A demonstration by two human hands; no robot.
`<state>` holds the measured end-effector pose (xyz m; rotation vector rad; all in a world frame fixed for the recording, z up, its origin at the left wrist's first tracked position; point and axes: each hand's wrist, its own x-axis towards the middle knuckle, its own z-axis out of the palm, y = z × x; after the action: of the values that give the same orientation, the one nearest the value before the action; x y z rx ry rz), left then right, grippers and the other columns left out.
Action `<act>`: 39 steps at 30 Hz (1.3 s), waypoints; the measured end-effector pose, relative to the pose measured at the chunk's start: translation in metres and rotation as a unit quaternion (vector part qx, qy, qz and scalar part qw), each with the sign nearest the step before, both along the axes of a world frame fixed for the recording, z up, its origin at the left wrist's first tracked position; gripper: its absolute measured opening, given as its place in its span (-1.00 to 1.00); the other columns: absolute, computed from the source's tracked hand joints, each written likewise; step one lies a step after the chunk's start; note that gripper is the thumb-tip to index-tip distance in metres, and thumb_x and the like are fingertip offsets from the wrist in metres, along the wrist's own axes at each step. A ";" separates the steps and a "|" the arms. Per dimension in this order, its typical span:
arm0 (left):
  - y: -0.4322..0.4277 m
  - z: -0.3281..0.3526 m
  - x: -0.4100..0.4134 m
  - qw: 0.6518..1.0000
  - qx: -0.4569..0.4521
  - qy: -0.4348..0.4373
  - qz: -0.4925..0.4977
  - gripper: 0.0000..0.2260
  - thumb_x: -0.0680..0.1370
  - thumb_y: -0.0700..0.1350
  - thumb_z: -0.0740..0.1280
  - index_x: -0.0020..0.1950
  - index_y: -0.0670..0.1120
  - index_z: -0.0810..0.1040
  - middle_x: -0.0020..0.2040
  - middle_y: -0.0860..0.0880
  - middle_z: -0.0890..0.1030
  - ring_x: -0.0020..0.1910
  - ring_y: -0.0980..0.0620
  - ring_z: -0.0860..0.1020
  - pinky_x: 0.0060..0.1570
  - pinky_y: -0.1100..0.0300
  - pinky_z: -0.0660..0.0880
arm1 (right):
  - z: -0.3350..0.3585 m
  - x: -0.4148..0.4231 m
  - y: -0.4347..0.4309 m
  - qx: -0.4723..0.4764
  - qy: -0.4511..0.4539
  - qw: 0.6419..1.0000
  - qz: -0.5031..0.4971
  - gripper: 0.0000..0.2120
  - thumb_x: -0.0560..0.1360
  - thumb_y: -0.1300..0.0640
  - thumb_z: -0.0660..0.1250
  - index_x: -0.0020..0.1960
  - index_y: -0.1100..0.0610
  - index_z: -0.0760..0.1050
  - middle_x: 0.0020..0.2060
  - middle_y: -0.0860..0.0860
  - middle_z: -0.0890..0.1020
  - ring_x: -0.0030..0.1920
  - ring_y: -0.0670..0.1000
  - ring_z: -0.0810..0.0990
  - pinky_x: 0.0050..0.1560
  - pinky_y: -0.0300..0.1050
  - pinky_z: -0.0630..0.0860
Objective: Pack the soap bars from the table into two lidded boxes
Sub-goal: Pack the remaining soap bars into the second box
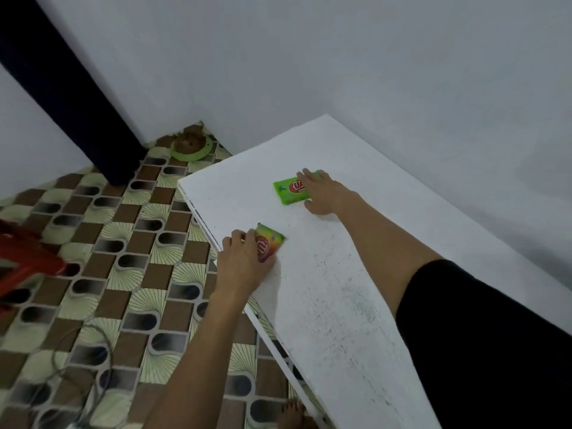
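Two wrapped soap bars lie on the white table (325,298). The green-wrapped soap bar (286,190) sits toward the far side, and my right hand (322,193) lies over its right end with fingers spread. Near the table's left edge, an orange-and-green soap bar (270,243) is gripped by my left hand (243,261), fingers curled round its left side. No box is in view.
A grey wall runs along the table's right and far sides. Left of the table is patterned tile floor with a red plastic stool (28,261), a cable (93,360), a green ring (192,148) in the corner and a dark post (71,97).
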<state>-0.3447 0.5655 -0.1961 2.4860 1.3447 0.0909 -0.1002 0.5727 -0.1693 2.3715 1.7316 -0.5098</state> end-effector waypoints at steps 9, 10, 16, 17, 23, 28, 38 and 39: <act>0.002 0.003 0.002 1.000 -0.003 0.000 0.008 -0.38 0.46 0.21 0.35 0.38 -0.11 0.33 0.25 -0.12 0.39 0.21 -0.13 0.38 0.03 -0.01 0.47 | 0.001 0.011 0.002 0.046 -0.058 0.997 0.032 -0.47 0.51 -0.06 0.28 0.37 0.18 0.28 0.27 0.13 0.38 0.26 0.18 0.32 0.17 0.08 0.38; 0.002 0.004 0.003 1.000 -0.008 -0.002 0.010 -0.38 0.45 0.20 0.36 0.38 -0.11 0.34 0.24 -0.11 0.40 0.21 -0.13 0.38 0.03 -0.01 0.47 | 0.001 0.011 -0.003 0.053 -0.049 0.997 0.027 -0.48 0.51 -0.07 0.29 0.34 0.20 0.31 0.25 0.14 0.39 0.24 0.17 0.33 0.16 0.07 0.38; -0.010 0.017 0.013 0.999 -0.020 -0.023 -0.010 -0.37 0.41 0.18 0.40 0.39 -0.08 0.37 0.24 -0.09 0.42 0.20 -0.11 0.38 0.04 -0.01 0.45 | 0.005 0.009 -0.057 0.107 0.012 0.994 -0.007 -0.48 0.45 -0.10 0.35 0.25 0.21 0.39 0.15 0.14 0.42 0.14 0.13 0.37 0.09 0.00 0.41; -0.014 0.020 0.015 0.999 -0.018 -0.029 -0.017 -0.37 0.41 0.18 0.41 0.39 -0.07 0.37 0.24 -0.09 0.42 0.20 -0.11 0.38 0.04 0.00 0.45 | 0.009 0.009 -0.069 0.116 0.018 0.993 -0.012 -0.48 0.44 -0.10 0.36 0.25 0.21 0.40 0.14 0.14 0.42 0.13 0.12 0.37 0.07 -0.03 0.40; -0.045 0.043 0.032 0.995 -0.003 -0.061 -0.084 -0.37 0.39 0.16 0.43 0.38 -0.06 0.39 0.22 -0.08 0.44 0.16 -0.11 0.40 0.00 -0.01 0.49 | 0.050 0.014 -0.164 0.162 0.029 0.986 -0.028 -0.46 0.46 -0.12 0.37 0.31 0.15 0.39 0.10 0.08 0.41 0.10 0.07 0.36 0.00 -0.14 0.32; -0.088 0.068 0.052 0.980 0.009 -0.091 -0.178 -0.35 0.38 0.12 0.42 0.42 -0.03 0.37 0.24 -0.04 0.45 0.16 -0.07 0.40 0.00 0.02 0.49 | 0.089 0.013 -0.262 0.170 0.010 0.983 -0.071 -0.46 0.46 -0.11 0.37 0.35 0.11 0.39 0.10 0.06 0.41 0.11 0.05 0.35 0.09 -0.03 0.42; -0.204 0.112 0.095 0.910 0.024 -0.123 -0.395 -0.33 0.36 0.11 0.44 0.43 -0.02 0.37 0.23 0.00 0.47 0.15 -0.03 0.42 0.01 0.07 0.46 | 0.118 -0.018 -0.451 0.200 -0.045 0.964 -0.171 -0.40 0.47 -0.15 0.34 0.39 0.16 0.37 0.11 0.10 0.43 0.09 0.10 0.38 0.10 -0.04 0.38; -0.218 0.116 0.098 0.900 0.024 -0.124 -0.418 -0.33 0.36 0.11 0.44 0.44 -0.01 0.37 0.24 0.01 0.47 0.15 -0.03 0.42 0.01 0.08 0.46 | 0.121 -0.024 -0.470 0.201 -0.048 0.960 -0.188 -0.37 0.46 -0.18 0.31 0.40 0.15 0.36 0.12 0.10 0.43 0.10 0.09 0.39 0.13 -0.03 0.39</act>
<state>-0.2467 0.3478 -0.0803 2.7441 0.1122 0.2302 -0.1244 0.1027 -0.0486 2.9779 1.4554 -0.0807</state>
